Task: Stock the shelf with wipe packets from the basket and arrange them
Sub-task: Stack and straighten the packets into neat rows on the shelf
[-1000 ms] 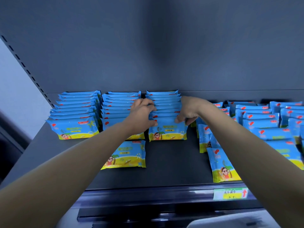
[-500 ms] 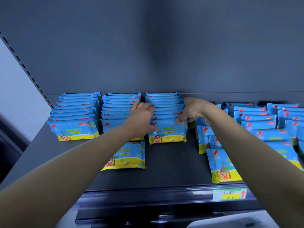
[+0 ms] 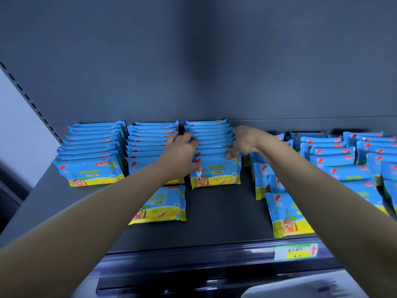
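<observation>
Wipe packets (image 3: 90, 168) stand in three neat rows at the back left of the shelf (image 3: 225, 211). Both hands are squeezing the third row (image 3: 214, 143) from its sides. The left hand (image 3: 182, 153) is flat-ish, fingers mostly straight against the row's left side, thumb on the front pack. The right hand (image 3: 243, 140) curls round the right edge, though its fingertips are hidden, so I can't swear to the grip. One loose packet (image 3: 161, 205) lies flat in front of the middle row.

Dim bluish light, soft focus, wide-angle bending at edges.
</observation>
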Available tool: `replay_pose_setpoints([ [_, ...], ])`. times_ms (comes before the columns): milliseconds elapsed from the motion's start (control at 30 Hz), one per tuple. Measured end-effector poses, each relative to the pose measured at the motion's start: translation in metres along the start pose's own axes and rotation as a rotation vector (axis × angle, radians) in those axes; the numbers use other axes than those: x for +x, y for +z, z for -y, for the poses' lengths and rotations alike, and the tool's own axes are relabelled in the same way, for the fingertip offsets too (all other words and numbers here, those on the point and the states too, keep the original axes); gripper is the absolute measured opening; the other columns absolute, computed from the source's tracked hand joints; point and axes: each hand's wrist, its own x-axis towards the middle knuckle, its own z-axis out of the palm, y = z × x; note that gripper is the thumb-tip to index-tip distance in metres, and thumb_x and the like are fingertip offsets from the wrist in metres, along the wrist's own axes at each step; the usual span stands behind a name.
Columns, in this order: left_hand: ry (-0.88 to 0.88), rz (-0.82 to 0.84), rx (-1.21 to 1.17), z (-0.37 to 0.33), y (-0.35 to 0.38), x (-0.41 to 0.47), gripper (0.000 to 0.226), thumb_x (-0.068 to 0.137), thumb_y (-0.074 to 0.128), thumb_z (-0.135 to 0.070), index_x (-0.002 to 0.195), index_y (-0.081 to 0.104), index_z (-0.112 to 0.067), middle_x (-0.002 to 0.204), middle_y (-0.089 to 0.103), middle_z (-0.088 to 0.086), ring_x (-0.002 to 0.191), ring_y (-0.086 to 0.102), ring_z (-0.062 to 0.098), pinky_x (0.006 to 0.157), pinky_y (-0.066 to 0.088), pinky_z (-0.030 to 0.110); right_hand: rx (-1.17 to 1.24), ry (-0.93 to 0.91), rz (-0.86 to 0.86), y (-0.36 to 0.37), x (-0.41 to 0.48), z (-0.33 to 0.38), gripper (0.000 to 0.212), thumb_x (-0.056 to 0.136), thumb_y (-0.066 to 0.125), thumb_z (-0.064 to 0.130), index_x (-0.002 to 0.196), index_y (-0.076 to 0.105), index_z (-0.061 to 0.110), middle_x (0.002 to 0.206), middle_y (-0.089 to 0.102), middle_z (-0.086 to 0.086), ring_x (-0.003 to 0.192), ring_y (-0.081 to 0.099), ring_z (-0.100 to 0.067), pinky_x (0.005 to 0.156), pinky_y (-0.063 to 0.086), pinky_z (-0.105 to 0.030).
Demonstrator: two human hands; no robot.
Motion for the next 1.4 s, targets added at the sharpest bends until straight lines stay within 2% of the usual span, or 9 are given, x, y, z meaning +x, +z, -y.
replay_pose_setpoints([
  [133, 0.016, 0.009, 0.144, 0.000, 0.002, -0.003, 0.082, 0.080, 0.057, -0.057, 0.143, 0.027, -0.014, 0.151, 0.018, 0.007, 0.135, 0.017, 0.027, 0.114, 0.005, 0.040, -0.062, -0.033, -0.039, 0.003, -0.004, -0.002, 0.047, 0.075, 0.077, 0.018, 0.114, 0.056, 0.004, 0.118, 0.062, -0.012, 0.105, 0.061, -0.027, 0.093, 0.051, -0.039],
  [233, 0.013, 0.027, 0.138, -0.001, 0.002, -0.006, 0.085, 0.081, 0.055, -0.057, 0.146, 0.020, -0.015, 0.153, 0.013, 0.006, 0.137, 0.014, 0.027, 0.115, 0.003, 0.041, -0.068, -0.031, -0.017, 0.004, -0.008, -0.002, 0.050, 0.076, 0.075, 0.016, 0.118, 0.050, 0.005, 0.117, 0.061, -0.012, 0.097, 0.065, -0.027, 0.089, 0.054, -0.040],
  [433, 0.042, -0.032, 0.097, 0.000, -0.002, -0.018, 0.085, 0.080, 0.061, -0.052, 0.146, 0.021, -0.016, 0.150, 0.019, 0.005, 0.137, 0.017, 0.025, 0.115, 0.000, 0.040, -0.261, -0.012, -0.171, 0.012, -0.020, 0.006, 0.079, 0.072, 0.078, 0.028, 0.134, 0.033, 0.006, 0.127, 0.052, -0.010, 0.112, 0.053, -0.029, 0.086, 0.046, -0.036],
  [600, 0.111, -0.059, 0.096, -0.001, -0.004, -0.030, 0.078, 0.081, 0.062, -0.048, 0.143, 0.026, -0.016, 0.148, 0.022, 0.004, 0.135, 0.019, 0.025, 0.115, 0.001, 0.039, -0.322, 0.057, -0.192, 0.029, -0.033, 0.013, 0.104, 0.068, 0.081, 0.040, 0.144, 0.018, 0.008, 0.142, 0.030, -0.014, 0.127, 0.043, -0.035, 0.101, 0.042, -0.043],
  [867, 0.220, -0.190, -0.016, 0.011, -0.022, -0.062, 0.058, 0.087, 0.060, -0.036, 0.137, 0.041, -0.014, 0.139, 0.038, 0.003, 0.131, 0.026, 0.023, 0.114, 0.004, 0.034, -0.304, -0.020, -0.391, 0.044, -0.057, 0.020, 0.053, 0.081, 0.068, 0.025, 0.125, 0.047, 0.004, 0.126, 0.054, -0.017, 0.118, 0.049, -0.034, 0.093, 0.046, -0.040],
  [1033, 0.219, -0.104, -0.055, 0.025, -0.023, -0.085, 0.053, 0.090, 0.056, -0.033, 0.137, 0.039, -0.014, 0.138, 0.039, 0.003, 0.130, 0.028, 0.023, 0.110, 0.013, 0.032, -0.358, -0.110, -0.363, 0.062, -0.067, 0.028, 0.055, 0.084, 0.065, 0.026, 0.133, 0.046, 0.009, 0.133, 0.052, -0.016, 0.123, 0.046, -0.032, 0.097, 0.043, -0.040],
  [1167, 0.193, -0.076, -0.042, 0.034, -0.014, -0.096, 0.051, 0.091, 0.053, -0.033, 0.137, 0.040, -0.016, 0.141, 0.039, 0.003, 0.131, 0.030, 0.023, 0.112, 0.014, 0.034, -0.446, -0.043, -0.286, 0.080, -0.067, 0.025, 0.052, 0.089, 0.058, 0.022, 0.136, 0.041, 0.009, 0.140, 0.043, -0.014, 0.130, 0.035, -0.032, 0.102, 0.040, -0.042],
  [1300, 0.207, -0.146, -0.112, 0.033, -0.009, -0.095, 0.050, 0.089, 0.056, -0.035, 0.134, 0.045, -0.015, 0.134, 0.046, 0.003, 0.126, 0.034, 0.023, 0.109, 0.017, 0.033, -0.345, -0.033, -0.354, 0.076, -0.072, 0.024, 0.058, 0.089, 0.059, 0.035, 0.138, 0.041, 0.011, 0.143, 0.041, -0.013, 0.133, 0.034, -0.031, 0.106, 0.036, -0.042],
  [1400, 0.195, -0.141, -0.167, 0.025, -0.005, -0.093, 0.052, 0.088, 0.058, -0.036, 0.133, 0.045, -0.015, 0.130, 0.048, 0.004, 0.125, 0.034, 0.023, 0.107, 0.018, 0.033, -0.337, -0.052, -0.315, 0.073, -0.078, 0.021, 0.062, 0.088, 0.060, 0.042, 0.140, 0.041, 0.013, 0.143, 0.041, -0.012, 0.133, 0.033, -0.030, 0.106, 0.035, -0.042],
])
